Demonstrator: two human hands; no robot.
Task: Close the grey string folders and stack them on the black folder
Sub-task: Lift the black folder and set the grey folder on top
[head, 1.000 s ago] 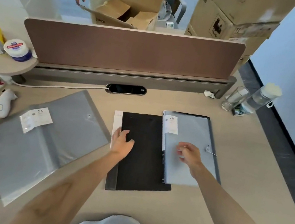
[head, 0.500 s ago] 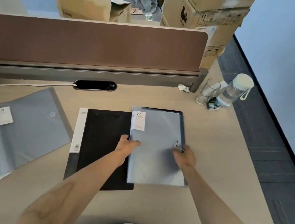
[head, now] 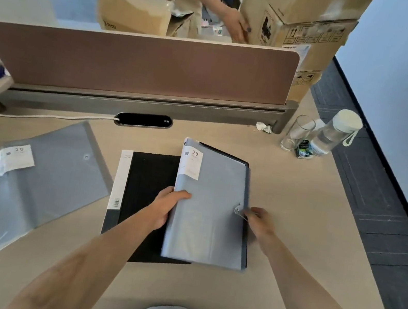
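Holding the closed grey folder (head: pixel 210 210) with both hands, I keep it partly over the right part of the black folder (head: pixel 146 198). My left hand (head: pixel 164 208) grasps its left edge, with the thumb on the top cover and the fingers below. My right hand (head: pixel 260 223) is at the right edge and pinches the string (head: pixel 240 212) next to the small round button; the fingers are blurred, so I cannot tell how the string goes around it. The far corner of this folder is turned a little to the right, so its edges are not parallel with the edges of the black folder, and its right side stands out over the bare desk (head: pixel 307 227). The black folder lies flat in the middle of the desk; its white spine strip and left half are uncovered.

The second grey folder (head: pixel 27 191) lies open on the left, well apart from the black one, with its near left corner reaching to the desk edge. Between the two folders there is a narrow strip of free desk. On the right of my hands the desk is free up to its edge. At the far right corner a glass (head: pixel 296 132) and a water bottle (head: pixel 336 132) stand near the divider (head: pixel 136 66).
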